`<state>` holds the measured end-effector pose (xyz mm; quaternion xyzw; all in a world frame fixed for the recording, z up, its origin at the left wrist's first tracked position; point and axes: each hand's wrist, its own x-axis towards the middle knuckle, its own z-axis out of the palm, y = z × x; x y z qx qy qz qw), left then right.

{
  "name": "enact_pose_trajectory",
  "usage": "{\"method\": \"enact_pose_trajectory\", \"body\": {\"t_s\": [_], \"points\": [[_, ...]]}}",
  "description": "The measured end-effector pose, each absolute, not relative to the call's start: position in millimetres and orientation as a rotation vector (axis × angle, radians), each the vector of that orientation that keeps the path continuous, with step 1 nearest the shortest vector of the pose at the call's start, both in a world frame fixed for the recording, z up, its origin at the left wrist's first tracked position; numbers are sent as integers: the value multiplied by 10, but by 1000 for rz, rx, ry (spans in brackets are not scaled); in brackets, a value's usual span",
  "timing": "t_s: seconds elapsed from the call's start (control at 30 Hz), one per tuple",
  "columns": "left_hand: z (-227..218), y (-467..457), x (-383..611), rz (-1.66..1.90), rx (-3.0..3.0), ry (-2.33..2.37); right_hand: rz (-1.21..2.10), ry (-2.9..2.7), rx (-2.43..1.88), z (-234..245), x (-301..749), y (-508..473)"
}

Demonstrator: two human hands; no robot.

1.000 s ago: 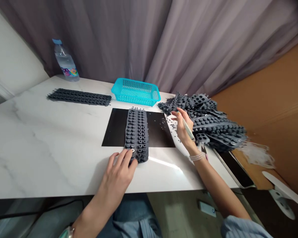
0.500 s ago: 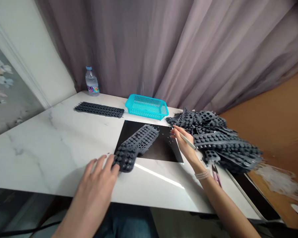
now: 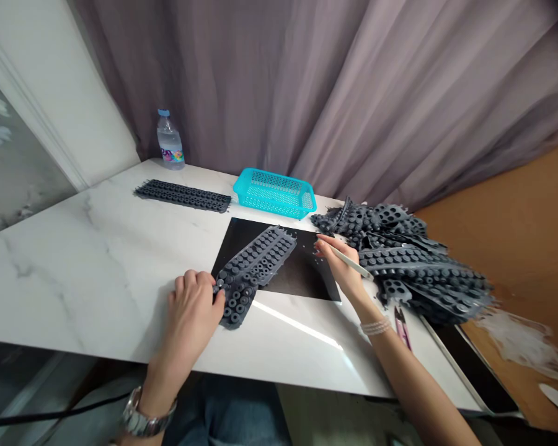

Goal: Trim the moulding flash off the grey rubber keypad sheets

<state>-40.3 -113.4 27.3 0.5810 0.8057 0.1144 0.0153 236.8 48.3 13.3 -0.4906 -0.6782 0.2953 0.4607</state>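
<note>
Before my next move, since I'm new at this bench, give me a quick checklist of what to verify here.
1. Left hand on the grey rubber strip: ok, fingers at its near end.
2. Right hand holding the white pointed tool: ok, pinched in the fingers.
3. Strip lying fully on the black mat: not ok, it lies slanted, near end off onto the marble table.
4. Mat free of loose pieces: not ok, small rubber bits lie near its right side.
5. Contents of the teal basket: cannot tell.

blurred: rubber-strip heap [image 3: 469, 297] right end | too small: crumbs [image 3: 317, 249] on black sheet [image 3: 302, 279] | cut off: right forearm [image 3: 413, 384]
</note>
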Motion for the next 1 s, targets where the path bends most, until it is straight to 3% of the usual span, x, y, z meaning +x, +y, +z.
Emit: {"method": "enact_pose_trajectory", "body": {"t_s": [0.13, 0.4, 0.67, 0.87, 1.0], "points": [[466, -941, -566, 291, 1763, 2357, 755, -1596, -1145, 159, 2355, 481], [733, -488, -924, 295, 1805, 2534, 715, -1495, -1079, 240, 2098, 347], [802, 155, -771, 662, 2085, 1808, 261, -1867, -1006, 224, 1844, 93], [613, 128, -737, 762, 2171, 1482, 89, -2265, -670, 167, 1847, -40], [389, 19, -671, 648, 2240, 1487, 80, -2328, -544, 107, 1739, 2]]}}
